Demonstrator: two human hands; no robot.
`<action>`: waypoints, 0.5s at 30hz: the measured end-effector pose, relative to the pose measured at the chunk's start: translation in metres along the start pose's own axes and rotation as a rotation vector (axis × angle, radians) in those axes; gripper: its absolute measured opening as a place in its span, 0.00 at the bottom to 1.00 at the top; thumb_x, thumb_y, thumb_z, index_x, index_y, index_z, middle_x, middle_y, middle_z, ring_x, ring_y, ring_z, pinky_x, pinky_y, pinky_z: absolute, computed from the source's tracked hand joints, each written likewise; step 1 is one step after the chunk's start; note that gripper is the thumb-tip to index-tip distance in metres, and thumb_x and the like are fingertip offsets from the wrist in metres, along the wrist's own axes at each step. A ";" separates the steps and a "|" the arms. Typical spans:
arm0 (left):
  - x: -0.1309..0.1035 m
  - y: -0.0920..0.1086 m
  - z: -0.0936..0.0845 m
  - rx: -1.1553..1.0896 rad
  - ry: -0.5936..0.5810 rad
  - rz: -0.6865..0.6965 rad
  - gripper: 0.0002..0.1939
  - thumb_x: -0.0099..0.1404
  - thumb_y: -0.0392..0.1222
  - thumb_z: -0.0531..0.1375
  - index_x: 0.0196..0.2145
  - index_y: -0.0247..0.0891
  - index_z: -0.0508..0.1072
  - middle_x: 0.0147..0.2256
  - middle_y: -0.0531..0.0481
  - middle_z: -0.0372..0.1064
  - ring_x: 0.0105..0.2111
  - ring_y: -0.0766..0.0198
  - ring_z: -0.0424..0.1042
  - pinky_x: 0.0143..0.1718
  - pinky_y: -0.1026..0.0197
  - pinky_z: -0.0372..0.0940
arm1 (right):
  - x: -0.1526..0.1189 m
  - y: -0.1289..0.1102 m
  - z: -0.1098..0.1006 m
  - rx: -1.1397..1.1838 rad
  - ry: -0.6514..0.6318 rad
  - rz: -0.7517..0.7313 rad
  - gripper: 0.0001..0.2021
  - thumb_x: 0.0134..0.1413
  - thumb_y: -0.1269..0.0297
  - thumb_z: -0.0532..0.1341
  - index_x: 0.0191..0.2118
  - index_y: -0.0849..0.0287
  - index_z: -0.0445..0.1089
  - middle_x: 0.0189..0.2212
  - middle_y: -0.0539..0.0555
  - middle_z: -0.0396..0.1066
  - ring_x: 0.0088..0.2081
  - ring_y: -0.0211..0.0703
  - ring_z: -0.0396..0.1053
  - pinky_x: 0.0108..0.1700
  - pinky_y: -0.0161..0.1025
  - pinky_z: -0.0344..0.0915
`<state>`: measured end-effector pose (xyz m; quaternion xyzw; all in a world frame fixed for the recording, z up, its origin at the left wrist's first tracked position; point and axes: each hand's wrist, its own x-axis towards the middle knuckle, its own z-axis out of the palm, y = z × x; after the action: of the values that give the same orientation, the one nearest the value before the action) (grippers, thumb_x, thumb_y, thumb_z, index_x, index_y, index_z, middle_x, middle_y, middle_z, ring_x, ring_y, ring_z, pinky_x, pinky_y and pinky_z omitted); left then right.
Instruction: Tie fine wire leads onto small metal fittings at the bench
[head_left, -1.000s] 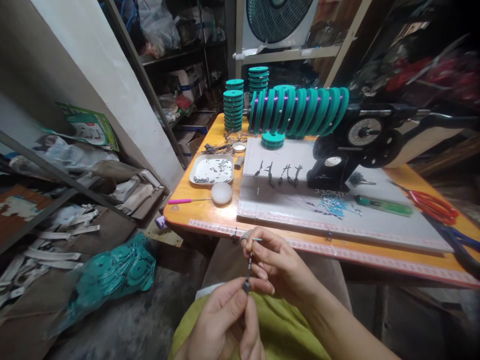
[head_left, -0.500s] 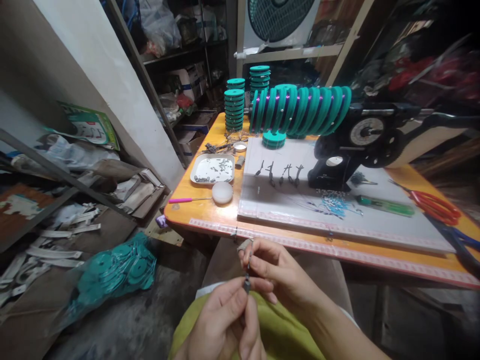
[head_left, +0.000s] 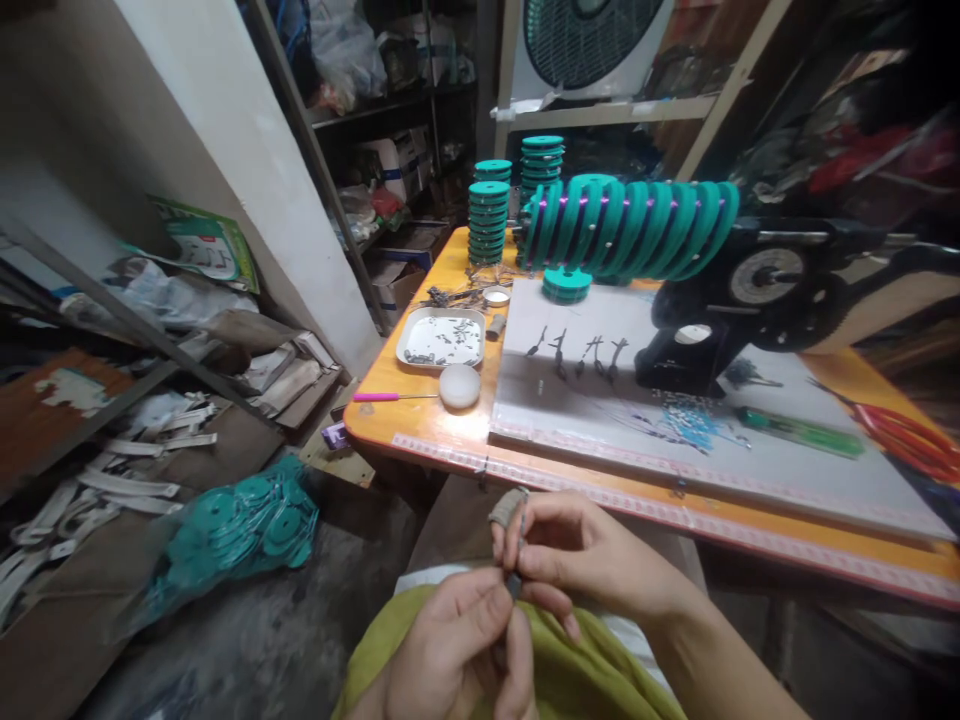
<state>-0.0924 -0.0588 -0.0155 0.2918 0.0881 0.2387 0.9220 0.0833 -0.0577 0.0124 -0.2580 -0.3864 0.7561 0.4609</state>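
Over my lap, my left hand (head_left: pixel 472 630) pinches a small dark grey piece (head_left: pixel 514 583) between thumb and forefinger. Close against it, my right hand (head_left: pixel 581 550) has its fingertips closed on a thin dark strand (head_left: pixel 522 520) that runs up from that piece. A grey-brown wrap (head_left: pixel 507 507) sits around a finger of the right hand. The lower end of the dark piece is hidden by my left fingers.
On the orange table (head_left: pixel 382 375) are a white tray (head_left: pixel 442 340) of small grey bits, a round translucent container (head_left: pixel 459 387), a purple-handled tool (head_left: pixel 379 397), and a black machine (head_left: pixel 686 340) beside a row of green spools (head_left: pixel 630 230). Red-handled scissors (head_left: pixel 907 440) lie at right.
My hands have come closer together, and less of the strand shows between them. The view has turned slightly, so the table appears farther right.
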 end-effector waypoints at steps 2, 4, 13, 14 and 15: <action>0.001 0.001 0.000 0.016 0.017 -0.016 0.20 0.73 0.49 0.52 0.43 0.28 0.75 0.13 0.57 0.57 0.11 0.74 0.55 0.18 0.70 0.59 | 0.000 0.003 0.000 -0.022 0.028 -0.006 0.07 0.58 0.64 0.68 0.35 0.62 0.73 0.28 0.50 0.68 0.18 0.27 0.63 0.18 0.25 0.62; 0.002 0.002 -0.001 0.017 0.023 -0.033 0.21 0.71 0.52 0.55 0.41 0.28 0.75 0.13 0.57 0.58 0.11 0.73 0.56 0.18 0.70 0.59 | -0.001 0.009 0.000 -0.038 0.072 -0.006 0.07 0.59 0.63 0.67 0.35 0.62 0.73 0.28 0.49 0.68 0.16 0.25 0.61 0.16 0.24 0.58; -0.007 0.011 -0.037 0.393 0.292 0.019 0.27 0.63 0.64 0.59 0.33 0.32 0.73 0.19 0.49 0.70 0.17 0.65 0.70 0.22 0.63 0.65 | 0.001 -0.002 -0.001 -0.752 0.327 -0.012 0.09 0.61 0.56 0.64 0.37 0.56 0.74 0.34 0.54 0.73 0.36 0.42 0.73 0.37 0.33 0.72; -0.011 0.013 -0.051 0.477 0.398 0.052 0.26 0.63 0.62 0.61 0.36 0.31 0.75 0.19 0.49 0.71 0.18 0.65 0.71 0.23 0.64 0.65 | 0.000 -0.004 -0.005 -0.896 0.357 -0.047 0.08 0.61 0.56 0.64 0.39 0.55 0.74 0.36 0.55 0.74 0.38 0.45 0.74 0.39 0.35 0.73; -0.016 0.015 -0.068 0.514 0.510 0.105 0.24 0.63 0.58 0.63 0.37 0.31 0.77 0.19 0.50 0.71 0.18 0.65 0.71 0.24 0.65 0.64 | -0.001 -0.004 -0.011 -1.023 0.384 -0.088 0.08 0.61 0.56 0.63 0.41 0.54 0.74 0.37 0.55 0.75 0.38 0.46 0.75 0.40 0.36 0.74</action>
<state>-0.1326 -0.0220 -0.0613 0.4493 0.3573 0.3206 0.7534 0.0940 -0.0533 0.0093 -0.5660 -0.6241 0.3914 0.3700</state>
